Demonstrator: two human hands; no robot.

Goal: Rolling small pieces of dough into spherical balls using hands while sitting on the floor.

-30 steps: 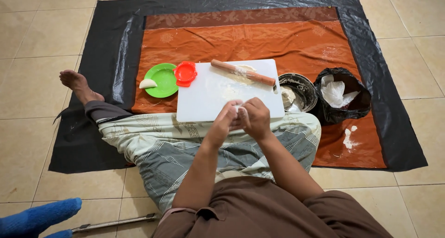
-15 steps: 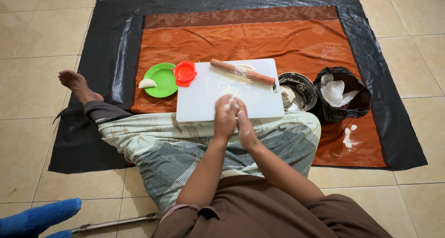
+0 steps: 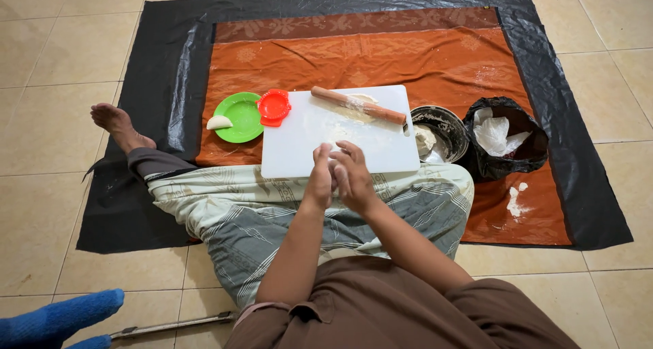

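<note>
My left hand (image 3: 318, 180) and my right hand (image 3: 355, 179) are pressed palm to palm above the near edge of a white cutting board (image 3: 292, 148). A small pale lump of dough sits between the palms, almost wholly hidden. On the far side of the floured board lies a wooden rolling pin (image 3: 357, 105) with a flat piece of dough (image 3: 362, 98) behind it. A red dumpling mould (image 3: 274, 107) rests at the board's left corner, beside a green plate (image 3: 245, 112) that holds one folded dumpling (image 3: 219, 122).
A metal bowl (image 3: 445, 120) with dough stands right of the board, then a black bag (image 3: 507, 158) holding a white packet. Spilled flour (image 3: 515, 201) marks the orange cloth (image 3: 381, 56) on black plastic sheeting (image 3: 170, 63). A blue object (image 3: 54, 318) lies at bottom left.
My hands have stayed together over the board's near edge, sliding against each other; the left palm moved forward over the right. Nothing else has moved.
</note>
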